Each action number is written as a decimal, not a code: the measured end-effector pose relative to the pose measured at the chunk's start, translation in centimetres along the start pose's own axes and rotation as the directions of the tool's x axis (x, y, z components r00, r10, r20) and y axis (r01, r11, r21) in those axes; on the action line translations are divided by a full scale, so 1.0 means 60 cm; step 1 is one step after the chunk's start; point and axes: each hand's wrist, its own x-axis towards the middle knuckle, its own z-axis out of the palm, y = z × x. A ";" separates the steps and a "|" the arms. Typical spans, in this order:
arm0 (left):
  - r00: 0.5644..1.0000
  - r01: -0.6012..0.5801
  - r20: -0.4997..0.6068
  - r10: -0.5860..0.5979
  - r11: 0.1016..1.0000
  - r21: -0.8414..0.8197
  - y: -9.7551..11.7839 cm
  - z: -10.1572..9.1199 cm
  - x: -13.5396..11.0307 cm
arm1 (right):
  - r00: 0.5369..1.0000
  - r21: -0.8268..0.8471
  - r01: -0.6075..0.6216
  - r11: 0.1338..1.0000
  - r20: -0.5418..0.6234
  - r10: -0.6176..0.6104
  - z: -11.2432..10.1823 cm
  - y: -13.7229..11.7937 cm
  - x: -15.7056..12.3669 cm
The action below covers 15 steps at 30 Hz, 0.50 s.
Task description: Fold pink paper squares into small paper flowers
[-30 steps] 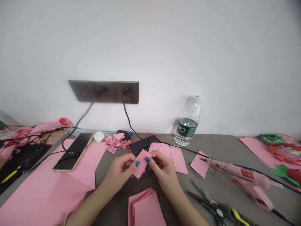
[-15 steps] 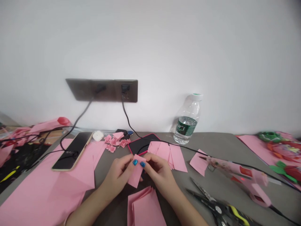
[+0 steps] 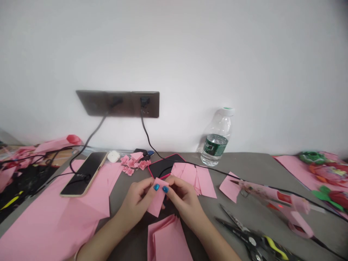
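Observation:
Between my two hands is a small folded piece of pink paper (image 3: 156, 203). My left hand (image 3: 140, 198) pinches its upper left edge, thumb on top. From the other side my right hand (image 3: 181, 197) grips the upper right edge, its thumb also pressed on the paper. The fingers behind the paper are mostly hidden. Just below, nearest to me, lies a stack of folded pink paper (image 3: 171, 241). Beyond my hands sit several small pink paper flowers (image 3: 133, 164) and a fan of cut pink paper pieces (image 3: 190, 177).
At right lie a pink glue gun (image 3: 277, 199) with a red light, open scissors (image 3: 247, 235) and a pink square (image 3: 230, 186). A water bottle (image 3: 216, 139) stands by the wall. A phone (image 3: 84, 174) rests on pink sheets (image 3: 54, 221). A black cable (image 3: 201, 165) crosses the table.

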 end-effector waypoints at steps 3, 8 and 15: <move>1.000 0.017 0.001 -0.017 1.000 -0.014 0.000 0.000 0.001 | 1.000 -0.019 0.001 1.000 0.005 -0.001 0.000 -0.003 0.000; 1.000 0.016 -0.004 -0.016 0.999 -0.033 -0.002 0.001 0.001 | 1.000 -0.025 0.008 1.000 0.014 -0.008 0.000 -0.006 -0.003; 1.000 0.009 -0.007 -0.010 0.999 -0.034 -0.001 0.000 -0.002 | 1.000 -0.010 0.003 1.000 0.027 -0.003 0.002 -0.006 -0.002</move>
